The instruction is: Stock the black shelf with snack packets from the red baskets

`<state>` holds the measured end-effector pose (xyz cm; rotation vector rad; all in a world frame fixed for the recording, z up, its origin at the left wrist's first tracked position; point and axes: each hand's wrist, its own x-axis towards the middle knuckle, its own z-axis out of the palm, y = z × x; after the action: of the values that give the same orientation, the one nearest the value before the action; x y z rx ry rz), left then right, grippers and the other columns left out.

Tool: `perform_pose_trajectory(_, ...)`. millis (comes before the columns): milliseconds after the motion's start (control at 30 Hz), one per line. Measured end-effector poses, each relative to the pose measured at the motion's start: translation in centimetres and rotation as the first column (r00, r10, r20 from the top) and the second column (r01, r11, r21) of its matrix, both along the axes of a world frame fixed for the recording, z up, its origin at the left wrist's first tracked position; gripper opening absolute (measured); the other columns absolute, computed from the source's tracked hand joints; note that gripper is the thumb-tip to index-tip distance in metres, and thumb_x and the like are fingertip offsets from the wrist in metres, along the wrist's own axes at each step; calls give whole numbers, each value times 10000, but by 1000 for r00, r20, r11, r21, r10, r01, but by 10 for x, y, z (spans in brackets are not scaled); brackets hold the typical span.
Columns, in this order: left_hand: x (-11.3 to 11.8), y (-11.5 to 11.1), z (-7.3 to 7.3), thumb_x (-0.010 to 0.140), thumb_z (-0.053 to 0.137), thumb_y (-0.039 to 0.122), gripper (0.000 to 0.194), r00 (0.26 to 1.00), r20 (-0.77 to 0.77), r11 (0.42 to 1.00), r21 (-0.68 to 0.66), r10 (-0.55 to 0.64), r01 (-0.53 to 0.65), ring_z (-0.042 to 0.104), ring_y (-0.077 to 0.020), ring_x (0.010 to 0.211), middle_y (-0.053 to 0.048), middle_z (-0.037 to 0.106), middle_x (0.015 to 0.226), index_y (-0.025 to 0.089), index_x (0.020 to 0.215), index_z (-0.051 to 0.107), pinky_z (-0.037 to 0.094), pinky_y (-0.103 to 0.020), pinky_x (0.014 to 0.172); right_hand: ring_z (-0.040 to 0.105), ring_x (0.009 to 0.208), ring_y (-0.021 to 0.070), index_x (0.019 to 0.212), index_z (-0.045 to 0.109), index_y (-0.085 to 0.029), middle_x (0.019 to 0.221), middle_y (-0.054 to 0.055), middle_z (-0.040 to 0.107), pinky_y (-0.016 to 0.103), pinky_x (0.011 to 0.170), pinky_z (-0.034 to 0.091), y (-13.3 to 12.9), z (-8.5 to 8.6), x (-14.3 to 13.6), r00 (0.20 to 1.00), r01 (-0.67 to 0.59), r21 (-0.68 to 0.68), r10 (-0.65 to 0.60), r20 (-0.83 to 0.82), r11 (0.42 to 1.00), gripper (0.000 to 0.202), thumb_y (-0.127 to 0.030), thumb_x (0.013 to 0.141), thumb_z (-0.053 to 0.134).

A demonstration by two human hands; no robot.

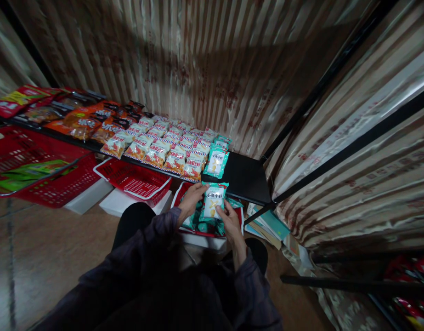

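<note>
Between my two hands is a teal-and-white snack bag [214,202], its printed front facing up. My left hand [192,200] grips its upper left edge, while the fingers of my right hand [230,221] close on its lower right side. Beneath it, a red basket [242,225] holds more teal bags [205,227]. On the black shelf [248,177] just beyond, similar teal bags [217,161] lie at the right end of several rows of white-and-orange snack bags [177,156].
Orange snack bags [84,120] and red packs [20,99] fill the shelf's left part. Two red baskets [138,180] [60,184] stand in front of it; the left one contains green packs [32,174]. A dark metal post [311,101] and flattened cardboard [267,227] are at the right.
</note>
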<state>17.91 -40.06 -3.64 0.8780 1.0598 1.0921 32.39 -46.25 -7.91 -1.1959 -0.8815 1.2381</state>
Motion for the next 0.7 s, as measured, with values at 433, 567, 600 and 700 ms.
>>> perform_pose_trajectory(433, 5, 1, 16, 537, 841, 375, 344, 975, 204, 994, 46, 84, -95, 599, -147, 652, 1, 670, 682, 171, 730, 643, 449, -268, 664, 709, 920, 231, 1230, 639, -247, 1071, 34, 742, 365, 836, 570, -1, 8, -5, 994, -41, 18, 43, -100, 999, 615, -429, 665, 800)
perform_pose_trajectory(567, 5, 1, 17, 512, 845, 386, 375, 973, 210, 991, 74, 91, -109, 588, -137, 622, 13, 659, 666, 169, 736, 638, 441, -249, 620, 670, 1040, 198, 1141, 687, -244, 1149, 36, 719, 320, 897, 530, 5, 10, 1, 990, 98, 56, -92, -108, 994, 503, -479, 703, 763)
perform_pose_trajectory(600, 5, 0, 17, 508, 846, 386, 377, 977, 199, 992, 79, 82, -99, 588, -138, 621, 17, 654, 661, 170, 734, 635, 440, -247, 614, 664, 1041, 187, 1119, 697, -239, 1138, 37, 722, 311, 901, 520, 8, 13, 4, 985, 139, 76, -130, -113, 987, 479, -489, 714, 750)
perform_pose_trajectory(700, 5, -4, 16, 519, 843, 377, 371, 987, 155, 993, 99, 41, -57, 588, -141, 645, 24, 641, 664, 171, 756, 644, 437, -242, 615, 675, 877, 155, 998, 732, -217, 974, 23, 749, 277, 800, 521, 21, 22, 13, 974, 220, 100, -212, -80, 971, 411, -481, 684, 766)
